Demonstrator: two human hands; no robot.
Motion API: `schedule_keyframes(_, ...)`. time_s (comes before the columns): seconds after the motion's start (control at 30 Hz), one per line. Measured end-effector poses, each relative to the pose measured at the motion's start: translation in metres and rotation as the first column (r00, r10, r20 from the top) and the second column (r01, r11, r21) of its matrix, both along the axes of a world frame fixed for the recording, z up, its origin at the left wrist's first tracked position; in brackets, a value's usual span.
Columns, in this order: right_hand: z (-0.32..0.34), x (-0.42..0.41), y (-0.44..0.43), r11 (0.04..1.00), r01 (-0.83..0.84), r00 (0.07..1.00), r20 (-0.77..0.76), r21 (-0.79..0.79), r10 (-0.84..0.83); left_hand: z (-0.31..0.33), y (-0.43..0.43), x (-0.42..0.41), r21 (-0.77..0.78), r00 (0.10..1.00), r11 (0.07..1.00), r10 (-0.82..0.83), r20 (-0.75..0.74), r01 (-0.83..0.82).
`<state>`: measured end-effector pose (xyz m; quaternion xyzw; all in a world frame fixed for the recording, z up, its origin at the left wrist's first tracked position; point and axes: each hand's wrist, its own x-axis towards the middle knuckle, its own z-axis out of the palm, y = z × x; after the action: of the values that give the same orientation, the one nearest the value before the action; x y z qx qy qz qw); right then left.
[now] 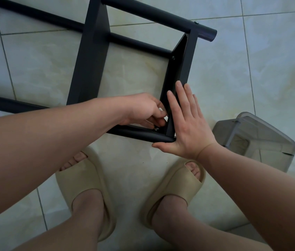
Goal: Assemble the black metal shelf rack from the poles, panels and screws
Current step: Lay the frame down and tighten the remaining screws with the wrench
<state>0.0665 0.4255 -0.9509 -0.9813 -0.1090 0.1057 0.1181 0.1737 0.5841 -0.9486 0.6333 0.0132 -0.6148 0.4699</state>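
Tiled floor point(279, 60) fills the view. We note the black rack point(88, 57) lying on its side, spanning 9 to 1 o'clock. Grey plastic bin point(255, 140) sits at 4 o'clock, apart from the rack. Beige slippers point(81, 180) at 6 o'clock. End panel point(177, 69) meets the near pole point(143, 135) at centre. Right hand point(188, 124) lies flat, fingers straight, against the panel's outer face. Left hand point(143, 109), fingers curled, pinches the screw point(156, 129) in the inside corner.
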Motion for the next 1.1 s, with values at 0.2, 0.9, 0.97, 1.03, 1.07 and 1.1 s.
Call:
schedule_keyframes(0.2, 0.0, 0.0, 0.0, 1.0, 0.0, 1.0, 0.001, 0.002, 0.0, 0.001, 0.002, -0.001, 0.0, 0.999, 0.999, -0.036, 0.03, 0.036)
schedule_keyframes(0.9, 0.0, 0.0, 0.0, 1.0, -0.005, 1.0, -0.009, 0.001, 0.005, 0.001, 0.014, -0.006, 0.048, 0.925, 0.961, -0.275, 0.261, 0.272)
schedule_keyframes(0.97, 0.0, 0.0, -0.001, 1.0, -0.004, 1.0, -0.01, 0.0, 0.004, 0.001, 0.014, -0.007, 0.064, 0.909, 0.955, -0.295, 0.294, 0.29)
schedule_keyframes(1.03, 0.0, 0.0, -0.001, 1.0, -0.005, 1.0, -0.012, -0.001, 0.005, 0.001, 0.014, -0.007, 0.084, 0.89, 0.946, -0.323, 0.322, 0.312)
schedule_keyframes(1.07, 0.0, 0.0, -0.001, 1.0, -0.005, 1.0, -0.01, -0.001, 0.005, 0.001, 0.014, -0.007, 0.094, 0.881, 0.941, -0.336, 0.332, 0.324)
schedule_keyframes(1.1, 0.0, 0.0, -0.001, 1.0, -0.006, 1.0, -0.006, -0.001, 0.006, 0.002, 0.014, -0.007, 0.103, 0.874, 0.937, -0.348, 0.338, 0.334)
